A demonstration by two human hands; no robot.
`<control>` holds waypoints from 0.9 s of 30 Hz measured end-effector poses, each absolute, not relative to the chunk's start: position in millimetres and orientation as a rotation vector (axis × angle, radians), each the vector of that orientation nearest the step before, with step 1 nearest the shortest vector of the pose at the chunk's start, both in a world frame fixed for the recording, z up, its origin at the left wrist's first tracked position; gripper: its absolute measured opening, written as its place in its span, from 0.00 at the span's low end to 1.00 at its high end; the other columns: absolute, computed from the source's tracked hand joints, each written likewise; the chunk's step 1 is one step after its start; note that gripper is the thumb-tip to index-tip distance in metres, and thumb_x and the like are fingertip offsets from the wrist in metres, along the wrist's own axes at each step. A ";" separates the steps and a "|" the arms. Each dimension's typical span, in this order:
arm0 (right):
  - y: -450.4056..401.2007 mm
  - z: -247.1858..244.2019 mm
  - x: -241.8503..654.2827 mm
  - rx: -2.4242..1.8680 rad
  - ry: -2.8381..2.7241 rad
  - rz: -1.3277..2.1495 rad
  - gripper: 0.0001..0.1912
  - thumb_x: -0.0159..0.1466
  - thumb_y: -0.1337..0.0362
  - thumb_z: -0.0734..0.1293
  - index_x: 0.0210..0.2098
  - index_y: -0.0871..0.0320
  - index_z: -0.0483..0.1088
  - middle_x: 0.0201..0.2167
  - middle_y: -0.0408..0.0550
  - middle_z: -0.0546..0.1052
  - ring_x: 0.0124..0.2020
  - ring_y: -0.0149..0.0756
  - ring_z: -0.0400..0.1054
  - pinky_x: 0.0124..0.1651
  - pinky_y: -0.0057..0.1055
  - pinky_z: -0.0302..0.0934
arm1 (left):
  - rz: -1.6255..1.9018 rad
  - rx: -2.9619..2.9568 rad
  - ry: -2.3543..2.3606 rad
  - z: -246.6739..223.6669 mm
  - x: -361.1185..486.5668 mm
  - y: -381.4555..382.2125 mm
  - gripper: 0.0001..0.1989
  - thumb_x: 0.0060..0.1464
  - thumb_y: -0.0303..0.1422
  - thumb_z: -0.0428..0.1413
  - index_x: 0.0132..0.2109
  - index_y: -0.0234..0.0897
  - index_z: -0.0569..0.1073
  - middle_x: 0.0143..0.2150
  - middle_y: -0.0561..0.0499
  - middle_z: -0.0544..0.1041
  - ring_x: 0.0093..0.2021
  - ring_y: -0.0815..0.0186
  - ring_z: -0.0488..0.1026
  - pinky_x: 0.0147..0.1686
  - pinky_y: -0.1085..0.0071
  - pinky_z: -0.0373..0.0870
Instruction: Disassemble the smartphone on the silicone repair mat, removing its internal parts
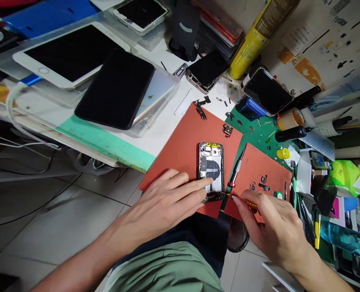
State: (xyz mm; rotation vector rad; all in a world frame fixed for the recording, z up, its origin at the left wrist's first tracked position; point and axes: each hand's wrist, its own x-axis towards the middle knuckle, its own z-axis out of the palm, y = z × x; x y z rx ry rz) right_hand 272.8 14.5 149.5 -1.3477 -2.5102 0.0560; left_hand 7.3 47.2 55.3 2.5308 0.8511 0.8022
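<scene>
An opened phone (212, 164) lies on the left red mat (180, 150) with its inner parts and pale battery area showing. My left hand (174, 194) rests at its lower left, fingers stretched out, the index fingertip on the phone's inside. In my right hand (271, 219) a thin orange-gold tool (249, 202) is pinched. Its fine tip reaches the phone's lower right corner; the kind of tip is too small to tell. Between the mats lies a silver screwdriver (237, 168) with a red end.
Small phone parts (263, 184) lie on the right red mat (249, 162); a metal piece (227, 129) sits above the phone. Up left are a white tablet (73, 52) and a black phone (116, 89). A yellow can (253, 36) stands behind, and tools crowd the right.
</scene>
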 end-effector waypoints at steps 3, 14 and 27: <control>15.6 153.3 273.4 -1.318 -2.582 0.121 0.07 0.74 0.75 0.66 0.45 0.57 0.70 0.34 0.47 0.83 0.29 0.36 0.78 0.28 0.35 0.67 | 0.683 2.582 0.806 61.4 6.7 47.0 0.16 0.67 0.21 0.59 0.58 0.39 0.76 0.71 0.47 0.75 0.46 0.58 0.72 0.46 0.57 0.65; 19.6 152.0 271.1 -1.304 -2.599 0.080 0.07 0.74 0.74 0.66 0.48 0.57 0.70 0.31 0.44 0.79 0.27 0.33 0.72 0.28 0.34 0.63 | 0.647 2.512 0.731 60.3 13.4 51.9 0.15 0.70 0.22 0.56 0.60 0.40 0.73 0.64 0.47 0.80 0.50 0.60 0.74 0.53 0.57 0.65; 13.7 148.3 269.1 -1.302 -2.563 0.059 0.05 0.74 0.75 0.66 0.47 0.61 0.70 0.31 0.46 0.78 0.29 0.34 0.73 0.31 0.33 0.65 | 0.735 2.461 0.732 60.3 13.9 55.6 0.14 0.72 0.24 0.55 0.61 0.37 0.72 0.56 0.50 0.83 0.45 0.62 0.74 0.50 0.59 0.64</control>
